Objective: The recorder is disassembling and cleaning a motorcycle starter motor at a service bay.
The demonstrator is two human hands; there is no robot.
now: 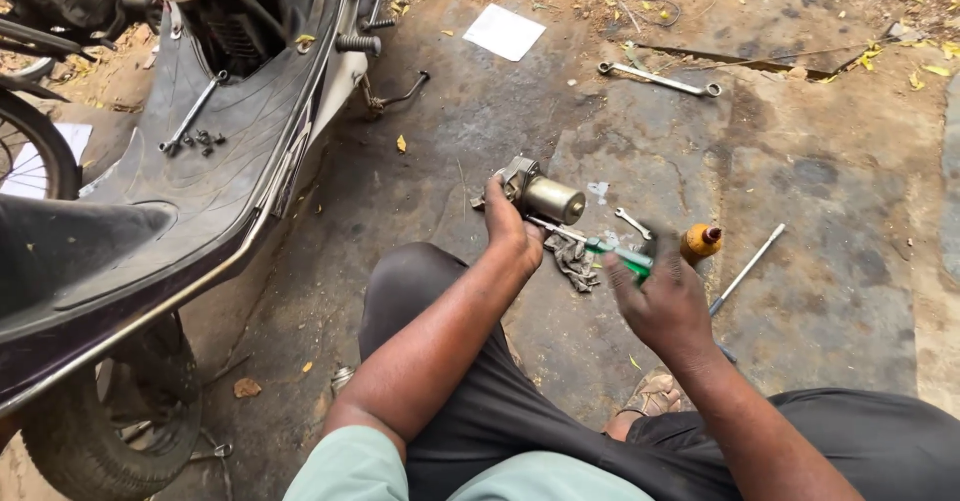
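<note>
Cracked concrete floor [800, 211] — hands grip a metal cylinder motor [548, 199], green-handled screwdriver [612, 253].

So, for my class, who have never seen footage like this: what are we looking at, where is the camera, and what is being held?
The camera sits on a person's head, looking down at their own two bare hands; they sit on a stained concrete floor beside a scooter. The left hand steadies a small metal motor on the ground. The right hand grips a green-handled screwdriver pointed at it. Nearby lie a grey rag, a small spanner, an orange bottle, a long spanner and white paper.
</note>
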